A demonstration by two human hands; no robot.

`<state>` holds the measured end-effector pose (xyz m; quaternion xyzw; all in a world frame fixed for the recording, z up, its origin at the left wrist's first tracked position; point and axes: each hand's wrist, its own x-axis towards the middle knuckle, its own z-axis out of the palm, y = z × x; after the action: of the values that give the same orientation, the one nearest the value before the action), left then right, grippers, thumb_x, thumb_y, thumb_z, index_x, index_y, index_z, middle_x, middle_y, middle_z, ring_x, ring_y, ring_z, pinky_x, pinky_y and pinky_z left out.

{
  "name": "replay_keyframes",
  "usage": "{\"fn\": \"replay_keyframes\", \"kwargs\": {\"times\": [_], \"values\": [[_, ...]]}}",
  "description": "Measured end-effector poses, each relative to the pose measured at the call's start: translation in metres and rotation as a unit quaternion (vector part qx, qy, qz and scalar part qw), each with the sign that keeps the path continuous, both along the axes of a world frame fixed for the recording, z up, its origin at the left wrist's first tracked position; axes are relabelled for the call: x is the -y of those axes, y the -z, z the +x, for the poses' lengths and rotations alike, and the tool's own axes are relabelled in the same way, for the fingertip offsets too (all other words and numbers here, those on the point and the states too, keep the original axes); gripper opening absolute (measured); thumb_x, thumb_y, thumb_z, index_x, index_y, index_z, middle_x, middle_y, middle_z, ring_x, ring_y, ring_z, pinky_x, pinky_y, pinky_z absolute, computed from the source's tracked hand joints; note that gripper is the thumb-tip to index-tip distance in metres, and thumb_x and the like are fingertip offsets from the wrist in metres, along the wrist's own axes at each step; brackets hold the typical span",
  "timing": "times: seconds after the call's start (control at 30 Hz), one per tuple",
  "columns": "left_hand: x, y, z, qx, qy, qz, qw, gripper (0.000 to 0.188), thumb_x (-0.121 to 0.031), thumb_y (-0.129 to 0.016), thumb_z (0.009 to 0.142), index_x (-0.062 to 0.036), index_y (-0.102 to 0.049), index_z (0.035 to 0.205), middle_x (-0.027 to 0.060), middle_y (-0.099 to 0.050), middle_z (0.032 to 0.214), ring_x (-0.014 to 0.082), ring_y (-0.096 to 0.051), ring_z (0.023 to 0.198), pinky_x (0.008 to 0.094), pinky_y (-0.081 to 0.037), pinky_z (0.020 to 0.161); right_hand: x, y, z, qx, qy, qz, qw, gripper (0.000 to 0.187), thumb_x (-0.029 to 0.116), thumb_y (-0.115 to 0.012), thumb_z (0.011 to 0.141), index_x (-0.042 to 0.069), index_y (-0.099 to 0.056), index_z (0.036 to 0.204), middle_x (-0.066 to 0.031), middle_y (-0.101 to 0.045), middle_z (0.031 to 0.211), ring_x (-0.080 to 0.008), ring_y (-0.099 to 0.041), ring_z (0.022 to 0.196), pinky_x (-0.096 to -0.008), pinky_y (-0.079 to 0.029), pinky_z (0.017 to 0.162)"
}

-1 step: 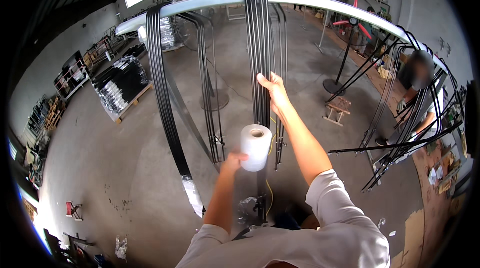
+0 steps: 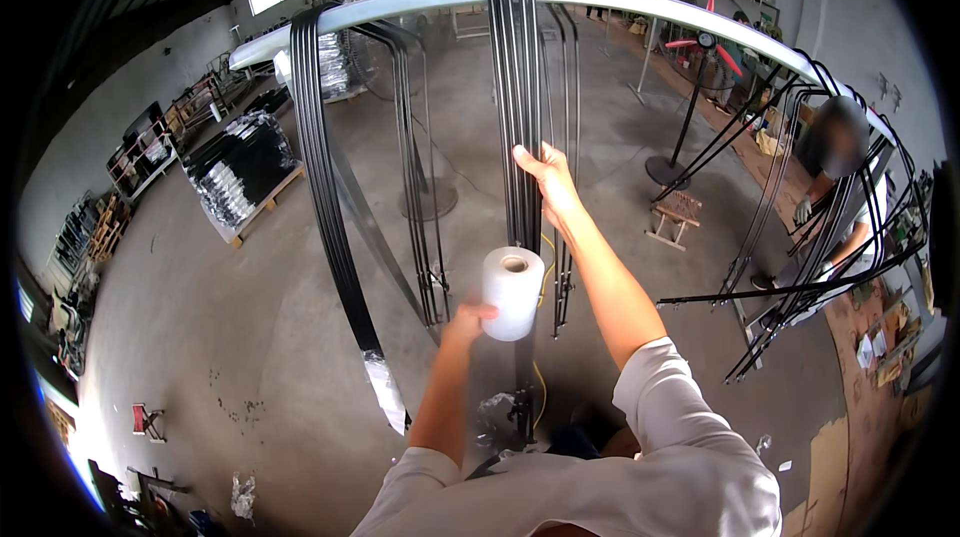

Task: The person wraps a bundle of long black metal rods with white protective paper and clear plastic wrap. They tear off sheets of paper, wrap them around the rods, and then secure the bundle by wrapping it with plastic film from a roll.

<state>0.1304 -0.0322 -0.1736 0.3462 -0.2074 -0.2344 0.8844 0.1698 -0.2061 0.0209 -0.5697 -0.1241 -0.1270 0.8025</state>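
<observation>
A bundle of thin black metal rods [image 2: 517, 67] hangs from a pale overhead rail [image 2: 420, 3] in front of me. My right hand [image 2: 548, 180] is closed around the right side of this bundle, thumb across its front. Lower down, a thick roll of clear stretch film [image 2: 512, 302] with a cardboard core stands upright against the bundle. My left hand [image 2: 470, 321], slightly blurred, holds the roll from its left side, fingers partly hidden behind it. Film covers the lower part of the rods, where a crumpled piece [image 2: 497, 419] shows.
Left of me hangs another bundle of black rods [image 2: 325, 157], its lower end wrapped in film. Thinner rods [image 2: 405, 117] hang between. At right a co-worker [image 2: 838, 147] handles more rods. A fan [image 2: 706, 43], a small stool [image 2: 676, 213] and a wrapped pallet stack [image 2: 243, 172] stand around.
</observation>
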Motion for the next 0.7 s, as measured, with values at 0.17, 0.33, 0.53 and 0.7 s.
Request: {"fn": "replay_keyframes", "kwargs": {"times": [0.17,0.33,0.53,0.7], "values": [[-0.010,0.047,0.029,-0.034,-0.036,0.029,0.998,0.072,0.003,-0.062,0.056,0.0042,-0.036,0.123,0.0125,-0.058,0.098,0.0257,-0.055,0.091,0.0388,-0.041,0.086,0.009,0.019,-0.003,-0.059,-0.093,-0.074,0.991,0.016,0.018,-0.056,0.082,0.003,-0.058,0.085,-0.0072,-0.062,0.082,-0.0128,-0.060,0.073,-0.0233,-0.048,0.063],[0.002,-0.006,-0.002,0.001,-0.036,0.087,0.996,0.078,-0.013,-0.065,0.049,0.0049,-0.036,0.120,0.0128,-0.053,0.107,0.0252,-0.049,0.101,0.0338,-0.034,0.092,0.031,0.075,-0.008,-0.109,-0.080,-0.136,0.981,0.015,0.014,-0.056,0.082,0.000,-0.060,0.085,-0.0100,-0.063,0.083,-0.0154,-0.061,0.076,-0.0278,-0.049,0.070],[-0.017,-0.011,-0.032,0.027,-0.038,0.121,0.992,0.074,-0.020,-0.063,0.048,0.0071,-0.043,0.113,0.0124,-0.055,0.102,0.0223,-0.052,0.094,0.0294,-0.038,0.085,0.015,0.076,-0.013,-0.055,-0.063,-0.146,0.986,0.015,0.018,-0.059,0.080,0.002,-0.060,0.077,-0.0065,-0.062,0.070,-0.0121,-0.059,0.064,-0.0240,-0.047,0.058],[-0.035,0.007,-0.040,0.016,-0.023,0.177,0.984,0.075,-0.021,-0.064,0.046,0.0063,-0.044,0.113,0.0113,-0.055,0.101,0.0208,-0.051,0.092,0.0280,-0.037,0.084,0.016,0.135,-0.026,-0.177,-0.221,-0.219,0.934,0.023,0.020,-0.061,0.079,0.003,-0.060,0.095,-0.0042,-0.062,0.090,-0.0142,-0.058,0.084,-0.0306,-0.046,0.076]]}}
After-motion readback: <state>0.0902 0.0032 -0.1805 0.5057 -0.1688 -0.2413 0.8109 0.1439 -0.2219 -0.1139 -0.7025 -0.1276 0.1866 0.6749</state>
